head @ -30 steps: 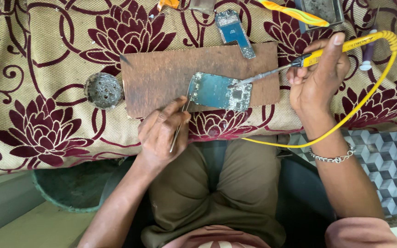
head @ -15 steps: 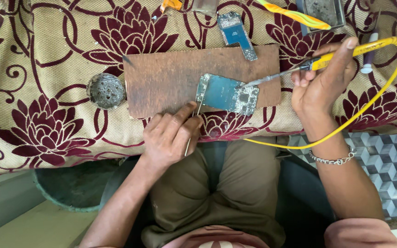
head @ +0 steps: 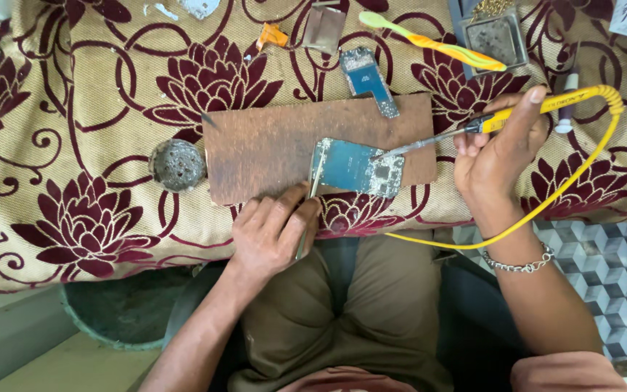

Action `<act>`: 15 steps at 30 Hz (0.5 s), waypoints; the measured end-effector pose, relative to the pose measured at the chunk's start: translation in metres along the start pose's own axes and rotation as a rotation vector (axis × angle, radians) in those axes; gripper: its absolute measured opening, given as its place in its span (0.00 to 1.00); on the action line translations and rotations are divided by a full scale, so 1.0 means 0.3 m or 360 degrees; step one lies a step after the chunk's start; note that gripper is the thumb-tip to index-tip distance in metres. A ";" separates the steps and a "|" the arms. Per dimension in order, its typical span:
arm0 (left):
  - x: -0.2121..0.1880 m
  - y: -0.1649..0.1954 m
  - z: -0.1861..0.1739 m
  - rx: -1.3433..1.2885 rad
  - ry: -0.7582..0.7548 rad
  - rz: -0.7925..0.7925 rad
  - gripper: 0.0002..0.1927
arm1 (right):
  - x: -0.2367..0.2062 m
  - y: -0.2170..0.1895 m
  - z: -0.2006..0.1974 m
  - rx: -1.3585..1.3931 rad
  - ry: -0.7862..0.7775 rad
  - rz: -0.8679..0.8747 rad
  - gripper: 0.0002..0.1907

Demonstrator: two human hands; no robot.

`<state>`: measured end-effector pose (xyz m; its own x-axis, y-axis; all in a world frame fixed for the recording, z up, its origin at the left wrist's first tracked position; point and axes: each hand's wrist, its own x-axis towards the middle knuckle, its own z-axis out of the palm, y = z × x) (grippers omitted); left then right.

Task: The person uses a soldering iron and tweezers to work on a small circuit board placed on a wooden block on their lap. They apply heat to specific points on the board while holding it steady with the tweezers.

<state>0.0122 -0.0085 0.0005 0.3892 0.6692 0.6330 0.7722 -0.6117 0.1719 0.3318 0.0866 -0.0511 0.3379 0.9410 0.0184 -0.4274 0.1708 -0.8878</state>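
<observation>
A blue rectangular circuit board (head: 358,167) lies on a brown wooden work board (head: 270,145), which rests on the surface (head: 74,131) covered in a beige cloth with maroon flowers. The right hand (head: 498,156) is closed around a yellow-handled soldering iron (head: 488,123), whose metal tip touches the circuit board's right part. The left hand (head: 273,232), fingers curled, pinches thin metal tweezers (head: 308,207) whose points reach the board's left edge. A round grey metal tin (head: 177,165) sits just left of the wooden board.

Compared with half a second ago, the tweezers now stand more upright against the circuit board, and the iron's tip sits farther onto it.
</observation>
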 end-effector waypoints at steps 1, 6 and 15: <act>-0.001 0.000 0.000 -0.0001 -0.0001 -0.0003 0.13 | 0.000 0.001 -0.001 0.0004 0.0003 -0.0005 0.28; -0.002 0.001 0.006 -0.0004 -0.0001 -0.0011 0.13 | 0.003 0.006 -0.011 0.0046 0.0049 0.0007 0.28; -0.008 0.000 0.005 0.0019 -0.0008 0.0000 0.13 | -0.002 0.002 -0.007 0.0001 -0.0005 0.0023 0.29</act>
<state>0.0121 -0.0095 -0.0021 0.3916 0.6711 0.6295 0.7781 -0.6067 0.1628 0.3332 0.0856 -0.0527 0.3292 0.9442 0.0069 -0.4328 0.1574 -0.8876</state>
